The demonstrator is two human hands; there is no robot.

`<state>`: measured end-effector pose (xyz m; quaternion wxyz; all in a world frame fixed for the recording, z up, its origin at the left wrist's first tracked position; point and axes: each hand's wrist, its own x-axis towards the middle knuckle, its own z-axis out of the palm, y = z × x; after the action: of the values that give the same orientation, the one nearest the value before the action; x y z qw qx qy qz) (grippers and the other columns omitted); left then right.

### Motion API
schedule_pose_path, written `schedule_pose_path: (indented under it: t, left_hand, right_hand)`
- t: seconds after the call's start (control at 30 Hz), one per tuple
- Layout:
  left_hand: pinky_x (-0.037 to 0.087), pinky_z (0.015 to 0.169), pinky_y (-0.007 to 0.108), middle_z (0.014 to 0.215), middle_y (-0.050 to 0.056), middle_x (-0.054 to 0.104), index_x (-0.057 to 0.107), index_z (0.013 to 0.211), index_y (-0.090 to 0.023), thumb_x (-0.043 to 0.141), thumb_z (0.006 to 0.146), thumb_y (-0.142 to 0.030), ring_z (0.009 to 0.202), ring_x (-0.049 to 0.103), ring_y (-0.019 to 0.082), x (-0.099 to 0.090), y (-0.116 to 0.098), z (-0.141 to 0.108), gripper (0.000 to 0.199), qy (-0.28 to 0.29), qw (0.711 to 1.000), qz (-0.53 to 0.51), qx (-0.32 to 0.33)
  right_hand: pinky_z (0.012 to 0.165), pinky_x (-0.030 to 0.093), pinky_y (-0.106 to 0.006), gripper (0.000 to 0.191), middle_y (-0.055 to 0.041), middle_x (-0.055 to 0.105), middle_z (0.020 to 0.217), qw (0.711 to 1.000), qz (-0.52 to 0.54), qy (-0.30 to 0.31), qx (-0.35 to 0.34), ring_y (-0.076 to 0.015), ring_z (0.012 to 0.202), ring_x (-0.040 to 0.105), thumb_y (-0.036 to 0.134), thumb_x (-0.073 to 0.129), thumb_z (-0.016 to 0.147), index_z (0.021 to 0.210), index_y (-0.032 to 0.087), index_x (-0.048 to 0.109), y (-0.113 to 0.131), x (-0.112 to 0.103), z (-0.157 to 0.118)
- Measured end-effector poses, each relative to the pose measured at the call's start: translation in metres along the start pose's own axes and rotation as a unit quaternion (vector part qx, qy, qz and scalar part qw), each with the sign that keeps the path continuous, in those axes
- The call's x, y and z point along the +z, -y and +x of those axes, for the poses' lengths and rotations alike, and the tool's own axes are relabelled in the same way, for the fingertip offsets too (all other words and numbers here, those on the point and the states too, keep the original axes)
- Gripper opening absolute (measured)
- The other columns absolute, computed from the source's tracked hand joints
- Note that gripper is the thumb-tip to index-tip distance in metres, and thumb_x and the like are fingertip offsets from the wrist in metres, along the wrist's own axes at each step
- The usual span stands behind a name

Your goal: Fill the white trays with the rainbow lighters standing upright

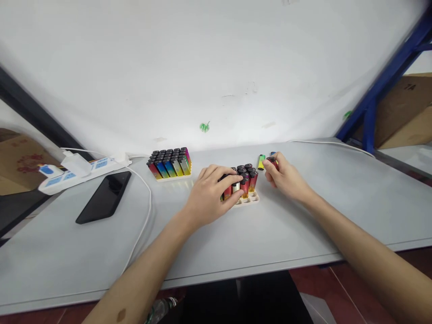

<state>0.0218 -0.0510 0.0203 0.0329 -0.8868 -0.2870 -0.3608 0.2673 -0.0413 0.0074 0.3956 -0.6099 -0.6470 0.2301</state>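
My left hand (pixel 209 193) is over a white slotted tray (pixel 248 201) of upright lighters with black tops. Its thumb and fingers close around a silvery lighter (pixel 236 186) in the front part of the tray. Red and yellow lighters (pixel 253 180) stand beside those fingers, and several slots at the tray's front right show no lighter. To the right of the tray, my right hand (pixel 286 177) pinches a red lighter (pixel 272 161). Near its fingertips lies a green and yellow lighter (pixel 261 163), with a blue one (pixel 272 154) partly hidden behind the hand.
A second rack of colourful lighters (pixel 170 163) stands at the back left. Farther left are a black phone (pixel 104 198), a white power strip (pixel 81 173) with plugs, and a white cable (pixel 148 211). A white wall (pixel 216 76) bounds the grey table (pixel 263 243).
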Motion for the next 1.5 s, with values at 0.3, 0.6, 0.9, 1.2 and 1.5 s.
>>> schedule_pose_path:
  t: [0.3,0.6,0.9,1.2,1.5]
  left_hand:
    - [0.045,0.092,0.041,0.112,0.007,0.067,0.067,0.111,-0.021,0.058,0.091,-0.03,0.102,0.058,0.022,0.0004,0.0,-0.001,0.023,-0.002,1.0,-0.004,0.003]
    - [0.045,0.091,0.041,0.112,0.007,0.067,0.067,0.111,-0.021,0.058,0.091,-0.03,0.102,0.058,0.022,0.0003,0.0004,-0.0008,0.023,-0.003,1.0,-0.003,0.003]
    - [0.045,0.09,0.041,0.112,0.008,0.067,0.066,0.11,-0.022,0.058,0.091,-0.03,0.102,0.058,0.022,0.0002,0.0,-0.0002,0.022,-0.002,1.0,-0.006,0.002]
    - [0.045,0.091,0.041,0.112,0.007,0.067,0.067,0.111,-0.021,0.058,0.091,-0.03,0.102,0.058,0.022,0.0,-0.0001,0.0002,0.023,-0.002,1.0,-0.004,0.005]
    - [0.045,0.091,0.041,0.111,0.007,0.067,0.067,0.11,-0.021,0.058,0.091,-0.03,0.102,0.058,0.022,0.0001,0.0,0.0002,0.023,-0.005,1.0,-0.007,0.006]
  right_hand:
    - [0.055,0.029,-0.03,0.061,-0.0002,0.041,0.051,0.996,-0.06,0.019,0.064,-0.0143,0.049,0.036,0.065,0.022,0.095,0.052,0.023,0.032,0.003,-0.0035,0.0003]
    - [0.055,0.029,-0.031,0.048,-0.0011,0.041,0.052,0.994,-0.069,0.036,0.077,-0.0157,0.051,0.034,0.043,0.03,0.096,0.052,0.023,0.031,0.004,-0.0036,0.0022]
    - [0.054,0.03,-0.03,0.047,-0.0012,0.043,0.051,0.994,-0.083,0.036,0.06,-0.0159,0.05,0.037,0.041,0.029,0.096,0.052,0.023,0.032,0.0014,-0.0025,0.0018]
    - [0.055,0.029,-0.03,0.058,0.0001,0.037,0.051,0.994,-0.089,0.02,0.053,-0.0153,0.051,0.035,0.065,0.028,0.093,0.053,0.023,0.03,0.003,-0.0003,-0.001]
    - [0.053,0.024,-0.03,0.051,0.0013,0.036,0.051,0.997,-0.048,0.028,0.047,-0.014,0.05,0.03,0.046,0.025,0.098,0.053,0.023,0.03,0.0039,-0.0039,-0.0008]
